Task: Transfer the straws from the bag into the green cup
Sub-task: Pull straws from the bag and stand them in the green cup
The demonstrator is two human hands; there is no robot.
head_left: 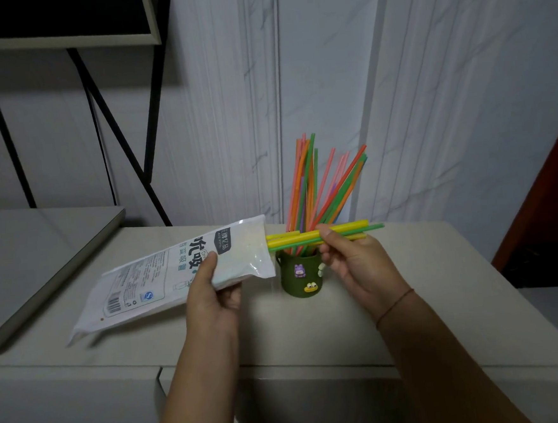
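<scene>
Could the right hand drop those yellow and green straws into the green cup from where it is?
Probably yes. The right hand pinches the straws just above the green cup, but they lie sideways, partly in the bag, and need pulling free and tipping upright.

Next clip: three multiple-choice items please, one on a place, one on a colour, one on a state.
1. The green cup stands:
A. beyond the hands on the pale surface
B. inside the bag
C. on the floor

2. The straws held in the right hand are:
A. purple and orange
B. yellow and green
C. black

3. The bag is:
A. lying untouched
B. sealed and hanging
C. held by the left hand, straws poking from its mouth

Key: 1 A, it sits behind both hands; 2 B, colours show plainly; 3 C, fingers wrap it.
</scene>
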